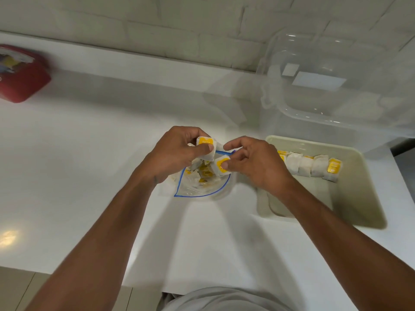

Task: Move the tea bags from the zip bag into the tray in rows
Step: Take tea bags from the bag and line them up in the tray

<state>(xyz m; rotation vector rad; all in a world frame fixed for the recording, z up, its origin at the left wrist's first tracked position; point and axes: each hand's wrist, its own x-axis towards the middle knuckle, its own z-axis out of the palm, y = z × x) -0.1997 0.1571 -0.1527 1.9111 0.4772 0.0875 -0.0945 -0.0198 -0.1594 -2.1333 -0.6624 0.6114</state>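
Left grip (179,151) pinches tea bag (205,143) between thumb and fingers. Right grip (253,163) pinches second tea bag (221,164). Both are held just above open mouth of zip bag (202,189). I see loose tea bags (205,173) inside it. Tray (359,198) sits right of zip bag on surface (89,153), with row of tea bags (310,164) along its far side. Clear tub (325,90) behind tray, red box (22,75) far left.
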